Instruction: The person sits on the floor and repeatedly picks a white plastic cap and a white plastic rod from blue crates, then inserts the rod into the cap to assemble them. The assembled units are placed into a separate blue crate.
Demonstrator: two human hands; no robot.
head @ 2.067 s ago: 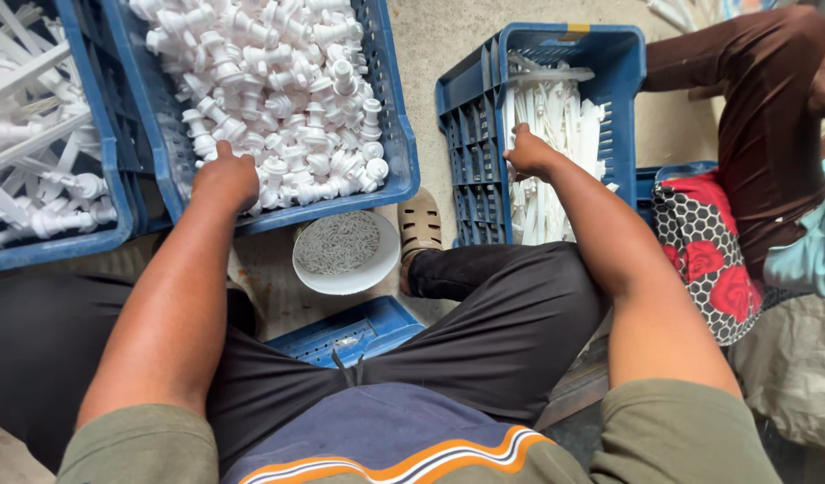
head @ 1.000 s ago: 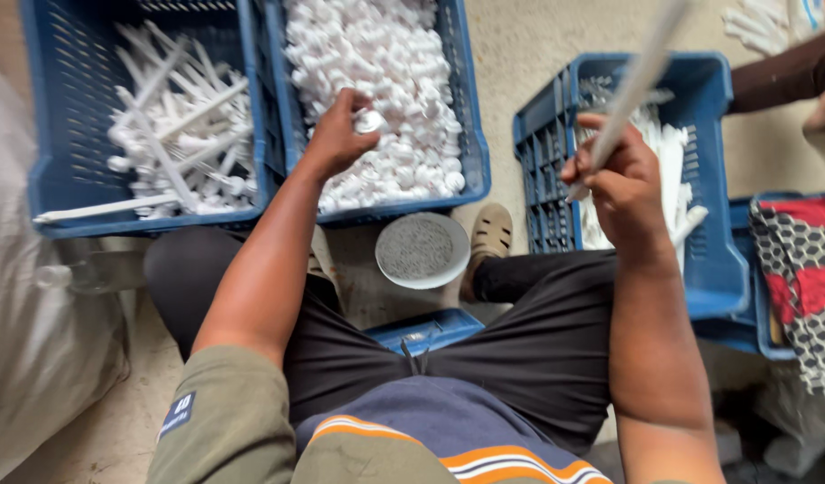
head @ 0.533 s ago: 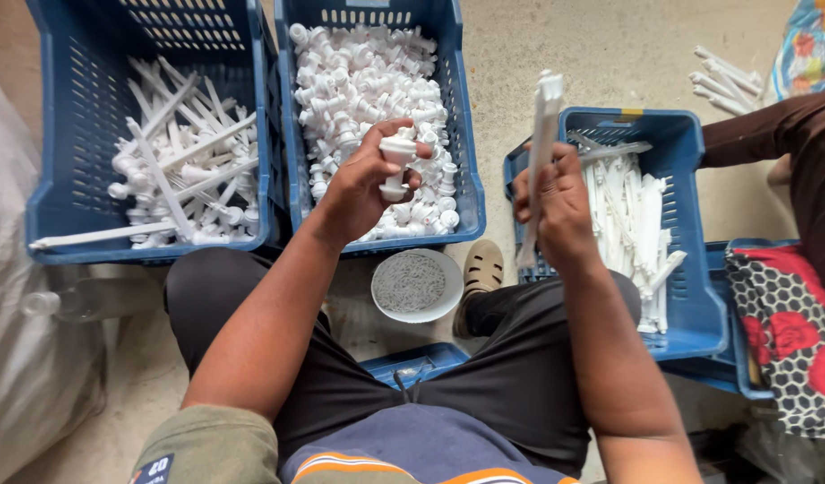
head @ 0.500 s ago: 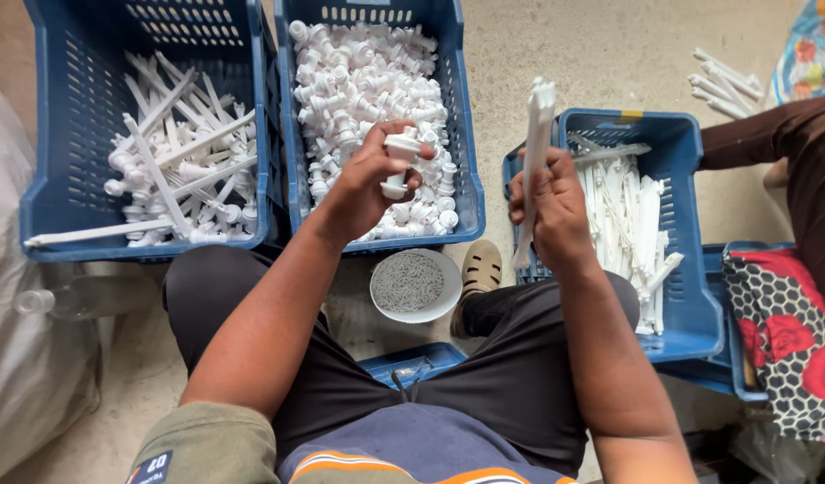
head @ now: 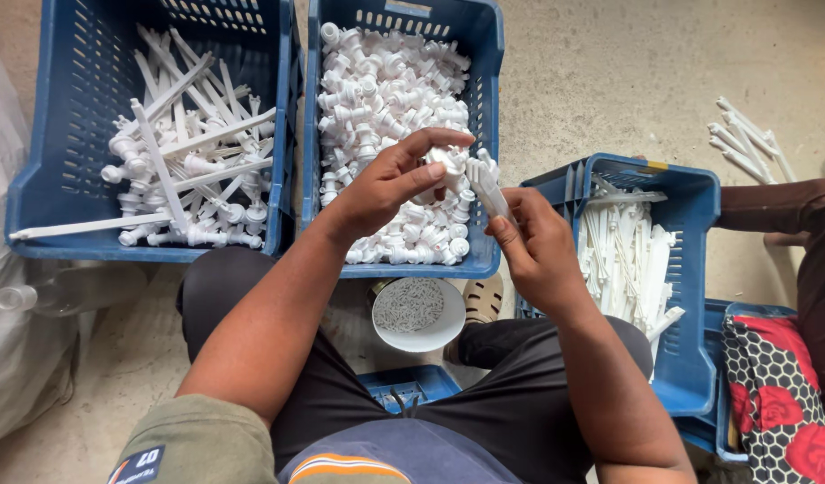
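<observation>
My left hand (head: 396, 177) grips a small white plastic fitting (head: 448, 165) above the middle blue crate (head: 494, 143), which is full of like fittings. My right hand (head: 538, 244) holds a long white plastic rod (head: 486, 186) by its lower part, its top end meeting the fitting between my hands. The rod points up and left. Both hands hover over the crate's near right corner, above my lap.
A left blue crate (head: 36, 161) holds rods with fittings on them. A right blue crate (head: 690, 269) holds loose white rods. A white bowl (head: 419, 315) of small parts sits on the floor between my legs. Another person's arm (head: 780, 211) reaches in at right. Loose rods (head: 744, 143) lie on the floor.
My hands have come together: the right hand brought the rod from upright over the right crate toward the left hand's fitting, and the two parts now touch.
</observation>
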